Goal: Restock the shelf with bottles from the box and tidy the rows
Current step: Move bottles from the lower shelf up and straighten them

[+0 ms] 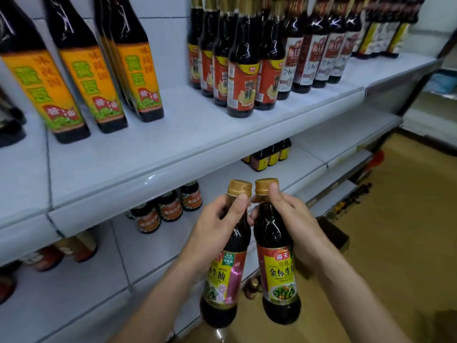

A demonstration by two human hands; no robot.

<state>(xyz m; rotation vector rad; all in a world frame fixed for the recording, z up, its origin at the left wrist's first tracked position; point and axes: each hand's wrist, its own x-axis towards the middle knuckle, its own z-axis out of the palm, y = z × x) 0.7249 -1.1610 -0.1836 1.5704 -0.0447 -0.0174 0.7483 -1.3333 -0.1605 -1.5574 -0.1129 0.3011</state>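
Note:
I hold two dark soy sauce bottles with gold caps and yellow-red labels upright in front of the shelves. My left hand (217,226) grips the neck of the left bottle (223,280). My right hand (294,221) grips the neck of the right bottle (278,276), thumb against its cap. The two caps nearly touch. Above them runs the white upper shelf (173,154), which carries rows of dark bottles. The box is not in view.
On the upper shelf stand orange-labelled bottles (86,78) at left, red-labelled bottles (242,78) in the middle and white-red labelled ones (319,58) to the right. Small jars (168,206) and short bottles (269,157) sit on the lower shelf. Tan floor (395,243) lies at right.

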